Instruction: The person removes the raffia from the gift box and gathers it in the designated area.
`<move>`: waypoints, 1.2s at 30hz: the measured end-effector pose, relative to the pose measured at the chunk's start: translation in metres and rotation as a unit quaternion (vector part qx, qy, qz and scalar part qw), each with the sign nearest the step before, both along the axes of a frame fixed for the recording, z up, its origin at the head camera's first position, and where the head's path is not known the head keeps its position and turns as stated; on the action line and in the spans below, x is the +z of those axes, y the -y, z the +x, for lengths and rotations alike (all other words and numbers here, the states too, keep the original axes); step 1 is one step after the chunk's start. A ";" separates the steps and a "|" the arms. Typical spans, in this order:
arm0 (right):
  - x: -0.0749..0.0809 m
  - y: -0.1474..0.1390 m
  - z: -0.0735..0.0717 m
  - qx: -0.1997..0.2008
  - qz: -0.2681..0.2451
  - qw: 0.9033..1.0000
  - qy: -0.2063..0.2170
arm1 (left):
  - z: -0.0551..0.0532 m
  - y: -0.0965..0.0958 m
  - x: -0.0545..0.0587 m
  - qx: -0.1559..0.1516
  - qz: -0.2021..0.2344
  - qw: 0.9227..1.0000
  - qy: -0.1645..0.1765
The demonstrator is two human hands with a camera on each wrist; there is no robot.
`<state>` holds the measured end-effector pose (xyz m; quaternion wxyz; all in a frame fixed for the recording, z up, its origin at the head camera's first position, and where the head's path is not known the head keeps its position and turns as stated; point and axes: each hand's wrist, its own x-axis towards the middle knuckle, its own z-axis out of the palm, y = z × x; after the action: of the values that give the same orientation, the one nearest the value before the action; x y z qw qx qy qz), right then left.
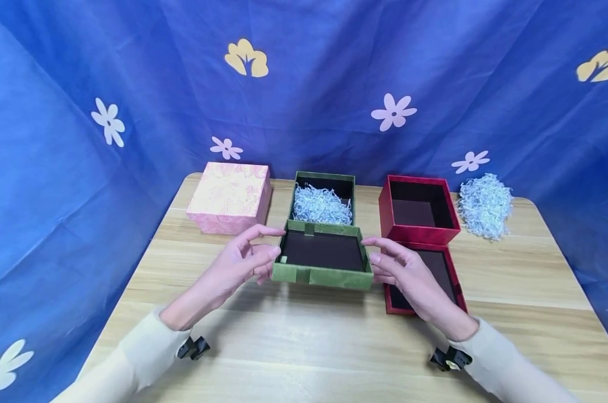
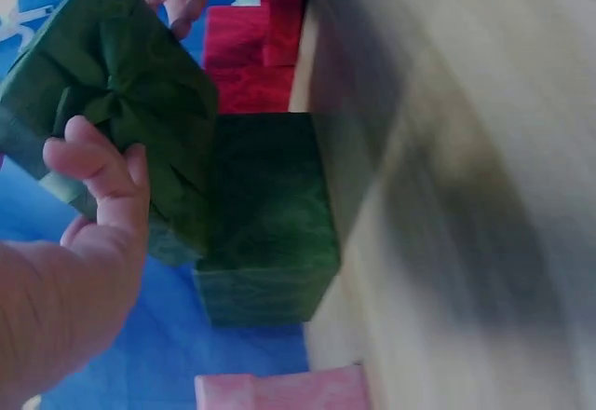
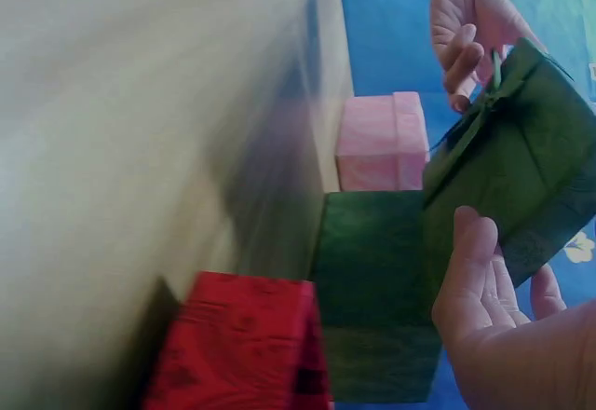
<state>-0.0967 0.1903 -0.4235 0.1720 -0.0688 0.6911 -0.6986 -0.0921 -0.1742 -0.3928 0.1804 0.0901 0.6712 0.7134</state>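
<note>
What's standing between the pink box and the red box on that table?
In the head view, the open green box stands between the pink box and the red box, with light-blue shreds inside and table showing on either side.

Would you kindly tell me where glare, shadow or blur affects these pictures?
Head view: glare on the pale wooden tabletop in front of the green rectangular box lid; left wrist view: dim, dark shadow across the tabletop; right wrist view: red patterned box part at the bottom slightly blurred.
</note>
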 end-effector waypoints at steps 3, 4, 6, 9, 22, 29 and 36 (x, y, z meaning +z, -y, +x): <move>-0.007 0.000 0.004 0.008 0.006 1.000 -0.001 | 0.003 0.004 -0.011 -0.015 0.006 1.000 0.000; -0.010 0.000 0.005 0.012 0.004 1.000 0.001 | 0.004 0.005 -0.014 -0.018 0.011 1.000 0.003; -0.014 0.001 0.007 0.024 -0.006 1.000 0.009 | 0.005 0.007 -0.022 -0.027 0.022 0.999 0.000; -0.019 0.003 0.011 0.043 -0.027 0.998 0.030 | 0.007 0.009 -0.032 -0.034 0.028 0.999 -0.010; -0.041 0.020 0.022 0.043 -0.006 0.999 0.026 | 0.009 0.009 -0.059 -0.036 -0.034 0.998 -0.044; -0.048 0.030 0.023 0.020 0.050 0.998 0.032 | 0.016 0.008 -0.068 -0.024 -0.066 0.997 -0.029; -0.051 0.036 0.023 0.001 0.079 0.996 0.033 | 0.019 0.006 -0.077 -0.019 -0.079 0.997 -0.015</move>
<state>-0.0741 0.1548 -0.4743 0.2005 -0.0326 0.7377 -0.6438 -0.0730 -0.1802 -0.4696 0.1906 0.0991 0.7262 0.6531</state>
